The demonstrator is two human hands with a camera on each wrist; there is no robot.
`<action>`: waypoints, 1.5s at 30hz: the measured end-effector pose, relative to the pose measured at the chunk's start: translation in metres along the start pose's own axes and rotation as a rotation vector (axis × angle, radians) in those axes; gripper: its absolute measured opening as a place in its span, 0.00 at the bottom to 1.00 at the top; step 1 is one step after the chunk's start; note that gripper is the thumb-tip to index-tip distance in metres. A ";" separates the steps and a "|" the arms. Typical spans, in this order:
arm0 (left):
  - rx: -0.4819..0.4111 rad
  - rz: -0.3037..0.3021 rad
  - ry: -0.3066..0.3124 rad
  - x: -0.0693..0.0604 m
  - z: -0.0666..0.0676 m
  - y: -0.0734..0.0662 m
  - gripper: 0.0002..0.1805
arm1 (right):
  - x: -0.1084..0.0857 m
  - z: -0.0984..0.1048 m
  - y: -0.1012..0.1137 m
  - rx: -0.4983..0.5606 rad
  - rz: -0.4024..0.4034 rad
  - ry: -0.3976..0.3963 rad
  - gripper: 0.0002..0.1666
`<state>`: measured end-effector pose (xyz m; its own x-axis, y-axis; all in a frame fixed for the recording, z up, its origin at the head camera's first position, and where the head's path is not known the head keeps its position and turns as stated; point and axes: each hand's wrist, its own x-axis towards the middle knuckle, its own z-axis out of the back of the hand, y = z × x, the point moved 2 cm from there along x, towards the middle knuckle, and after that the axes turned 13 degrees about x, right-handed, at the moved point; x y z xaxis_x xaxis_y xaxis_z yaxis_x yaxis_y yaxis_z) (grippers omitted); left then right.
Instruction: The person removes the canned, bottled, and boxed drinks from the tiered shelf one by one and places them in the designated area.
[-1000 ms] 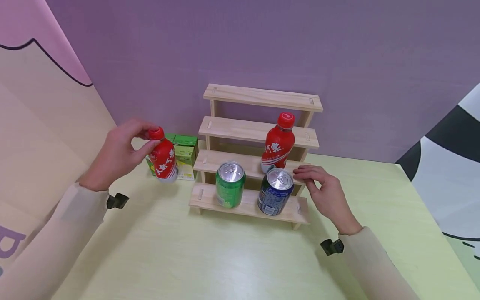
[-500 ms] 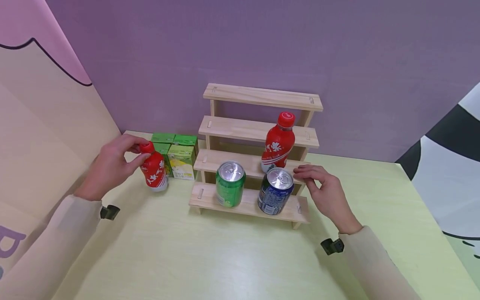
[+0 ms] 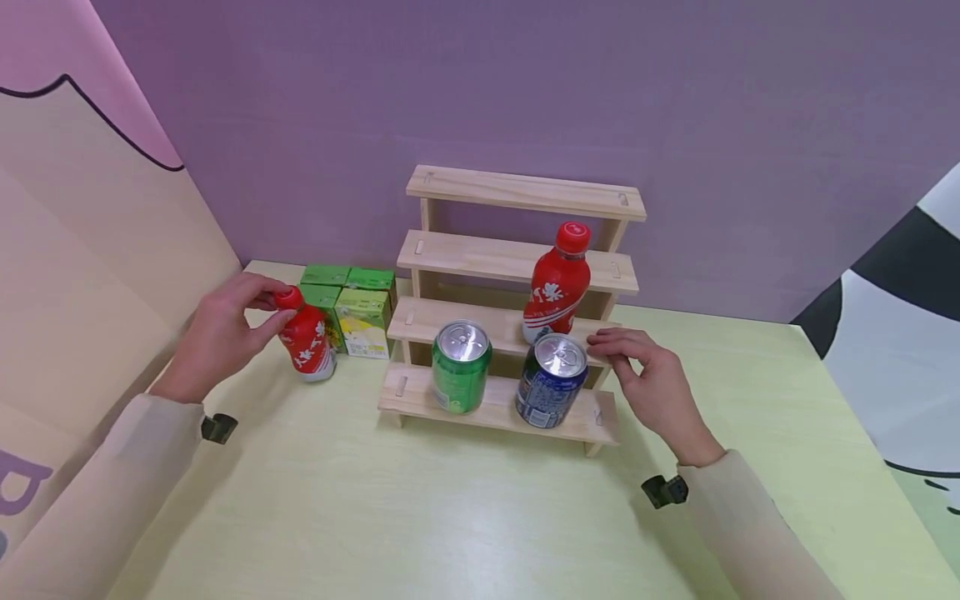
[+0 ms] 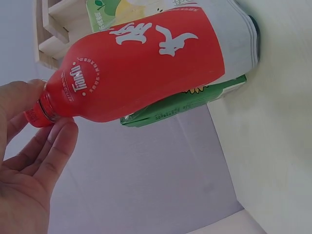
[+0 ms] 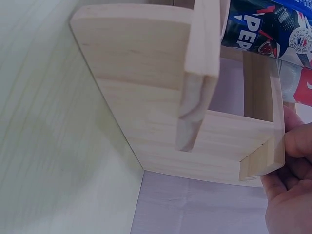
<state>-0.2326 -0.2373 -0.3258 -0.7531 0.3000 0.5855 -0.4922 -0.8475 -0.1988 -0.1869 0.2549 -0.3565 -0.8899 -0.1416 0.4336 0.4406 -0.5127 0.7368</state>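
My left hand (image 3: 225,333) pinches a red plastic bottle (image 3: 306,340) at its neck, just below the cap. In the left wrist view the red bottle (image 4: 146,63) has white writing, and its base looks to be at the tabletop. Beside it sit several green juice boxes (image 3: 363,321). My right hand (image 3: 651,387) holds the right end of the second step of a wooden tiered rack (image 3: 495,421). Close by on that step stands another red bottle (image 3: 557,287). Below, a blue Pepsi can (image 3: 551,387) and a green can (image 3: 459,375) stand on the lowest step.
The rack's upper steps (image 3: 517,192) rise toward a purple back wall (image 3: 525,83). On the left, a patterned side panel (image 3: 90,250) borders the pale table (image 3: 450,517). A black-and-white panel (image 3: 900,333) stands at the right.
My left hand has moved left and down with the red bottle, uncovering the green juice boxes, and has nearly stopped. The right hand stays on the rack.
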 end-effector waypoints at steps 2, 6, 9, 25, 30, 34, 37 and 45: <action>0.001 0.002 0.004 0.001 0.000 -0.001 0.17 | 0.000 0.001 0.000 0.000 -0.008 -0.001 0.15; 0.002 -0.010 0.001 0.002 -0.001 -0.002 0.16 | -0.001 0.001 -0.001 0.001 0.000 -0.002 0.15; 0.000 -0.023 -0.027 0.004 -0.001 -0.004 0.15 | -0.001 0.000 -0.001 0.008 0.020 -0.003 0.15; -0.176 -0.195 -0.048 0.047 0.000 -0.092 0.15 | -0.003 0.001 -0.003 -0.002 -0.007 -0.002 0.15; -0.221 -0.261 -0.031 0.070 0.001 -0.132 0.16 | -0.002 0.001 -0.005 0.001 0.013 -0.014 0.15; -0.248 -0.331 -0.054 0.090 0.006 -0.158 0.16 | -0.001 0.000 -0.005 0.009 0.031 -0.019 0.15; -0.263 -0.371 -0.064 0.104 0.010 -0.175 0.15 | -0.001 0.000 -0.004 0.014 0.034 -0.019 0.15; -0.233 -0.348 0.074 0.130 0.008 -0.205 0.19 | 0.000 0.000 -0.003 0.022 0.036 -0.013 0.15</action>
<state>-0.2261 -0.0279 -0.2022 -0.5495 0.5889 0.5926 -0.8020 -0.5705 -0.1767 -0.1887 0.2565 -0.3589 -0.8721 -0.1484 0.4663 0.4745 -0.4892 0.7318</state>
